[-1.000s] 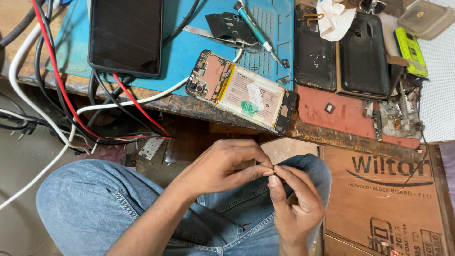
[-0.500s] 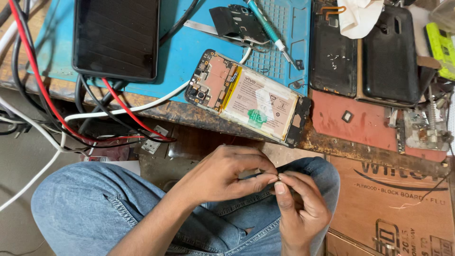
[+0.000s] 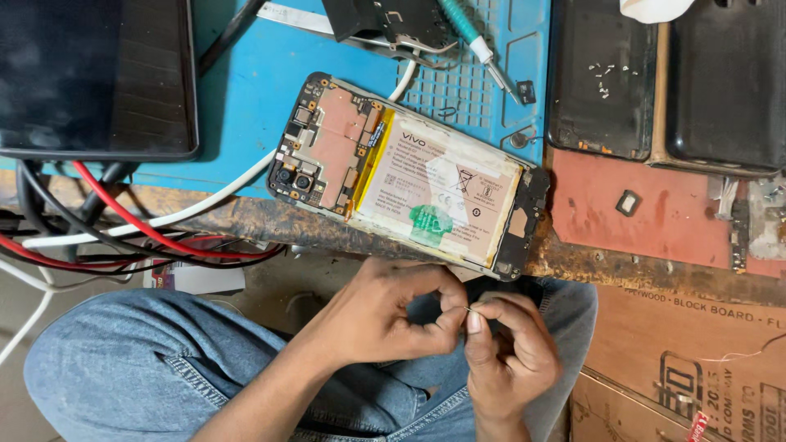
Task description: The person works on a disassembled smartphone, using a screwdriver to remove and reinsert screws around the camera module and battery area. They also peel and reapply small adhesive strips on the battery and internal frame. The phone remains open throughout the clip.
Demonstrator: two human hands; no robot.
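Over my lap in blue jeans, my left hand (image 3: pixel 385 321) and my right hand (image 3: pixel 509 354) meet fingertip to fingertip. Between them they pinch a tiny thin part (image 3: pixel 467 309), too small to identify. Both hands sit just below the table's worn front edge. Right above them lies an opened phone (image 3: pixel 409 180) with its back off, showing a white battery and a circuit board. It rests partly on a blue work mat (image 3: pixel 237 106) and overhangs the edge a little.
A dark screen (image 3: pixel 94 74) lies at the upper left with red, black and white cables (image 3: pixel 123 233) trailing off the table. A teal-handled screwdriver (image 3: pixel 475 37) and two black phone backs (image 3: pixel 655 82) lie at the back. A cardboard box (image 3: pixel 696 360) stands at the lower right.
The view has closed in on the table edge and the opened phone. My hands stay pinched together on the small part, now a little nearer the edge.
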